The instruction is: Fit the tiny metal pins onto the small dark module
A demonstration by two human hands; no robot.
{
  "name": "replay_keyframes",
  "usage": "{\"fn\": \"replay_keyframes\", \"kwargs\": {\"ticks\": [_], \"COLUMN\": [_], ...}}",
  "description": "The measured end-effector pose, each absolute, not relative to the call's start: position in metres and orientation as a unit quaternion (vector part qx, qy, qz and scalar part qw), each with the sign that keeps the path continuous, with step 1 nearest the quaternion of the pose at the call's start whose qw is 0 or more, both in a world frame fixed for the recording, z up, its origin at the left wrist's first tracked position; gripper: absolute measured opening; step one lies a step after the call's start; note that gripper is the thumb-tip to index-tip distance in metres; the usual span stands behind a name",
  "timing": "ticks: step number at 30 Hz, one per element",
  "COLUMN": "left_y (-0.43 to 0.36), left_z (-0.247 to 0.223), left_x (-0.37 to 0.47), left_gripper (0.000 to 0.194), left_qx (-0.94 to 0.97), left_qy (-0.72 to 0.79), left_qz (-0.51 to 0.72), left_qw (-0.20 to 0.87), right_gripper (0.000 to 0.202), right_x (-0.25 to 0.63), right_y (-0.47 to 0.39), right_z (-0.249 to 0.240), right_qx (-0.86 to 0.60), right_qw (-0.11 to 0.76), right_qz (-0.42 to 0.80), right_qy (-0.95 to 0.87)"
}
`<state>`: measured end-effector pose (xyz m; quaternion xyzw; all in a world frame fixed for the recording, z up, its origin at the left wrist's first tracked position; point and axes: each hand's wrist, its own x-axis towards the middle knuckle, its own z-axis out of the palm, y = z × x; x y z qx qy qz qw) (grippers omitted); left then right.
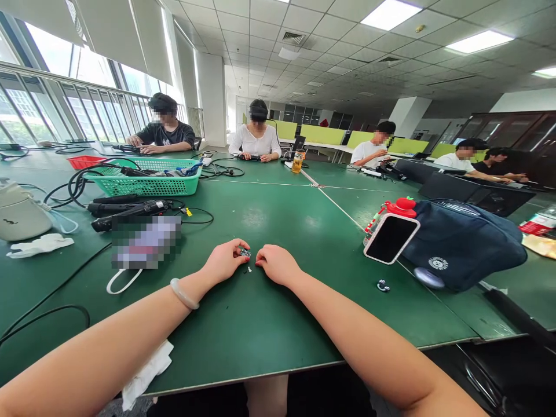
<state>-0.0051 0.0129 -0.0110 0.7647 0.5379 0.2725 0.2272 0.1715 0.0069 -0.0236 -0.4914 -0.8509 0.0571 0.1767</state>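
Between the thumb and fingers of my left hand is a small dark circuit board, held just above the green table. My right hand rests on the table close beside it, a short gap to the right. Its fingers curl inward with the tips together, and whatever they may pinch is too small or hidden to make out. Below the board, a tiny white piece lies on the tabletop between my hands, with a few dark specks near it.
Left stand a green basket, black tools, a pouch and cables. On the right are a phone, a dark blue bag and a small ring-like object. A tissue hangs at the front edge. Several people sit across the table.
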Motion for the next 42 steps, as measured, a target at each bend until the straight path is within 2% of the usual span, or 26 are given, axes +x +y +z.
{"fn": "replay_keyframes", "kwargs": {"ticks": [12,15,19,24,26,31,42], "left_y": [0.013,0.013,0.013,0.013,0.012,0.008,0.007], "left_z": [-0.013,-0.013,-0.012,-0.012,-0.011,-0.007,-0.004], "left_x": [-0.006,-0.006,-0.005,-0.005,-0.004,-0.002,-0.003], "left_gripper": [0.028,0.029,0.028,0.025,0.025,0.026,0.025], "left_qx": [0.765,0.762,0.768,0.776,0.779,0.788,0.79], "left_qy": [0.54,0.541,0.545,0.542,0.539,0.519,0.522], "left_qz": [0.273,0.274,0.263,0.259,0.257,0.259,0.268], "left_qw": [0.223,0.229,0.211,0.193,0.194,0.207,0.18], "right_gripper": [0.018,0.013,0.008,0.013,0.014,0.012,0.013], "right_x": [0.18,0.181,0.18,0.176,0.175,0.17,0.172], "right_y": [0.014,0.012,0.01,0.011,0.009,0.0,-0.003], "right_z": [-0.028,-0.024,-0.022,-0.024,-0.022,-0.016,-0.014], "right_qx": [-0.526,-0.537,-0.544,-0.534,-0.523,-0.442,-0.431], "right_qw": [0.195,0.205,0.183,0.176,0.19,0.291,0.318], "right_qz": [0.077,0.079,0.064,0.036,0.033,0.04,0.068], "right_qy": [-0.824,-0.814,-0.816,-0.826,-0.83,-0.848,-0.842]}}
